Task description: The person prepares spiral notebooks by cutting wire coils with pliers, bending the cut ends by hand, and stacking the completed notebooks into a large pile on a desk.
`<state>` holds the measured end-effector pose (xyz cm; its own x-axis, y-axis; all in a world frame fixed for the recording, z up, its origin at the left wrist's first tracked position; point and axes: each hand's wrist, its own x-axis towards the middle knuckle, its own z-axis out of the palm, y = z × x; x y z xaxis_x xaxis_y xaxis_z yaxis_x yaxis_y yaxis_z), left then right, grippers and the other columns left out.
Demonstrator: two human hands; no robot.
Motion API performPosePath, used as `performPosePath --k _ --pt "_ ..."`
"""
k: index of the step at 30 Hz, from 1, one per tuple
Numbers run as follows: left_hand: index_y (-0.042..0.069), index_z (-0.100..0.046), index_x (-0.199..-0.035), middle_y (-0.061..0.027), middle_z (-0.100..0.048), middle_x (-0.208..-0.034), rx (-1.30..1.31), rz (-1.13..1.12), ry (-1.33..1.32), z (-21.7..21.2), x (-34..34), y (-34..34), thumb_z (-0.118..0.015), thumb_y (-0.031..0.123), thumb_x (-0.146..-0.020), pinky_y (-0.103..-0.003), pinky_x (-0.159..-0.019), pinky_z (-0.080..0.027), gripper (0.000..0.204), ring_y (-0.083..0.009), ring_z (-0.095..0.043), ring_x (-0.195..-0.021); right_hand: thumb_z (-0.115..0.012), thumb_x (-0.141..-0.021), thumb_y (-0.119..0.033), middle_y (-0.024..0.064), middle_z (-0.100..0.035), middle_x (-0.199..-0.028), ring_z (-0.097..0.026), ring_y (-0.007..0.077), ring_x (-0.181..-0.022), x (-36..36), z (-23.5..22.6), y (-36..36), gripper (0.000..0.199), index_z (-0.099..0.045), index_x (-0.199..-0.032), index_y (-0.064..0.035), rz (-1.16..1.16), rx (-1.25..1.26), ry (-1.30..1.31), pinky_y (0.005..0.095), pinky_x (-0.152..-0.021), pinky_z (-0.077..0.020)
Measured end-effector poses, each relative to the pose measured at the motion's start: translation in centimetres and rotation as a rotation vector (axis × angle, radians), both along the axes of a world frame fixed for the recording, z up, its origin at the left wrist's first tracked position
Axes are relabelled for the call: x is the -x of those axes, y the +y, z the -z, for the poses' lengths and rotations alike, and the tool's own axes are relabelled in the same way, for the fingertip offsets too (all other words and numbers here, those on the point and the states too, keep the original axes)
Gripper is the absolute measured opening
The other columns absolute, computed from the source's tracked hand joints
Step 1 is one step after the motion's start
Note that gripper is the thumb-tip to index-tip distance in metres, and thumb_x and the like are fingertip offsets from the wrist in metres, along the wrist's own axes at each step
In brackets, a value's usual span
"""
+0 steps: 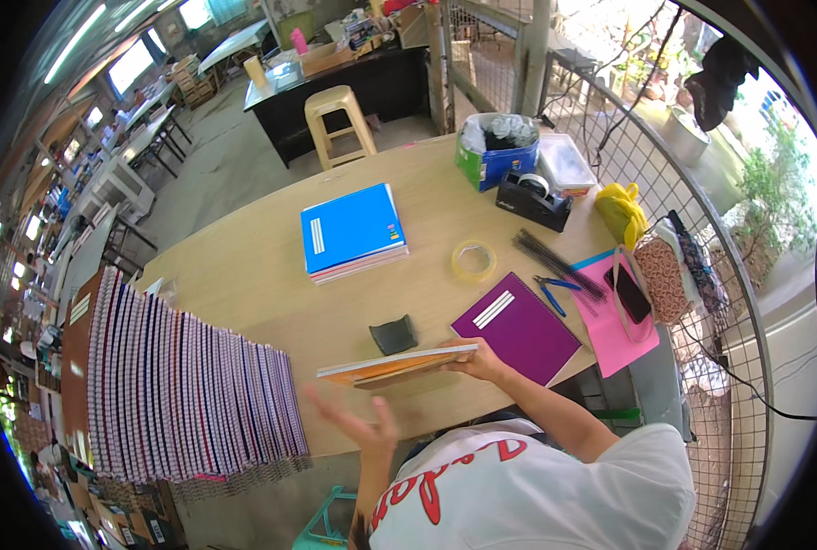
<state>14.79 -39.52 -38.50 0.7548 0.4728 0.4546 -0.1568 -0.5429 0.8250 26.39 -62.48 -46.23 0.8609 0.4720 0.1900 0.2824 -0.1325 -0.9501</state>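
My right hand (479, 359) is closed on the right end of a thin stack of sheets (394, 367) with an orange face, tilted nearly edge-on above the table's near side. Just below its left end, my left hand (361, 423) is open, fingers spread and a little blurred. Beyond the stack lies a small dark grey block (394, 335). A purple spiral notebook (518, 328) rests flat to the right of my right hand. Farther off sits a pile of sheets with a blue cover (353, 229).
A tall pile of spiral-bound notebooks (193, 385) stands at left. Rightward are a tape roll (474, 262), blue-handled pliers (552, 291), black binding coils (559, 264), a pink folder (614, 339), a phone (628, 295), a tape dispenser (534, 200) and a box (497, 151). Wire mesh borders the right.
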Motion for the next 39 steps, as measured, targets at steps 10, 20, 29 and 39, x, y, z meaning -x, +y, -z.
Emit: performPosePath --k 10,20,29,39 --pt "0.014 -0.066 -0.116 -0.0023 -0.061 -0.102 -0.703 0.293 0.084 -4.2 -6.1 -8.3 -0.067 0.027 -0.088 -0.053 -0.102 -0.034 0.031 -0.0220 -0.058 -0.099 -0.067 -0.078 -0.006 0.0147 -0.066 -0.100 -0.062 0.0350 -0.101 -16.4 0.7 -15.2 0.017 -0.073 -0.093 -0.0098 0.781 0.783 -0.266 0.0425 -0.084 -0.0516" --pt "0.017 -0.066 -0.099 -0.0004 -0.063 -0.080 -0.715 0.032 0.039 -4.9 -8.3 -11.2 -0.070 0.038 -0.084 -0.042 -0.080 -0.033 0.026 -0.0213 -0.054 -0.077 -0.073 -0.081 -0.012 0.0179 -0.062 -0.092 -0.063 0.0362 -0.091 -20.7 0.2 -18.9 0.018 -0.072 -0.096 -0.0022 0.803 0.709 -0.403 0.0427 -0.080 -0.0517" --pt "0.015 -0.065 -0.099 0.0004 -0.062 -0.093 -0.462 0.154 0.000 -6.9 -7.6 -10.4 -0.073 0.026 -0.083 -0.041 -0.083 -0.036 0.020 -0.0210 -0.057 -0.084 -0.073 -0.081 -0.002 0.0135 -0.069 -0.085 -0.066 0.0284 -0.076 -17.1 -14.3 -17.7 0.023 -0.074 -0.104 -0.0019 0.102 0.430 -0.434 0.0378 -0.068 -0.0526" --pt "0.017 -0.069 -0.088 0.0022 -0.061 -0.088 -0.572 0.245 -0.010 -4.7 -4.4 -9.2 -0.077 0.009 -0.076 -0.038 -0.083 -0.036 0.016 -0.0195 -0.058 -0.085 -0.074 -0.077 0.000 0.0075 -0.066 -0.080 -0.064 0.0242 -0.073 -3.3 -15.1 -6.6 0.024 -0.077 -0.099 -0.0096 -0.215 0.185 -0.406 0.0359 -0.063 -0.0517"
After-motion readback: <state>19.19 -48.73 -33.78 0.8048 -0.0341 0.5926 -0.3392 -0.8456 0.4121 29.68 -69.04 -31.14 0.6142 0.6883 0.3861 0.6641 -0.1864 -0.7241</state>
